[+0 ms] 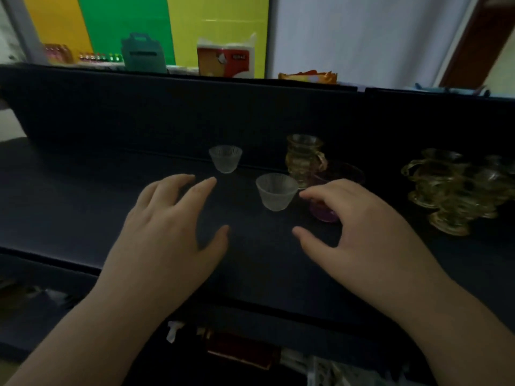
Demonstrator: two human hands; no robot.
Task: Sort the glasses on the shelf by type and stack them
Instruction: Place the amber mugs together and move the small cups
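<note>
Careful: both hands hover empty, left hand [170, 218] and right hand [359, 221] flanking the near cup [276, 191] on the shelf [83, 196]; reaching, the right could topple the purple glass [324, 210] beneath it.

Both hands — left [170, 229], right [359, 232] — hover, fingers spread.

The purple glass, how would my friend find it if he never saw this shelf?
Start at the dark shelf, then find the right hand. The purple glass stands just behind its fingers, partly hidden. Beside it are a clear ribbed cup and a yellow handled glass; it is the only purple one.
</note>
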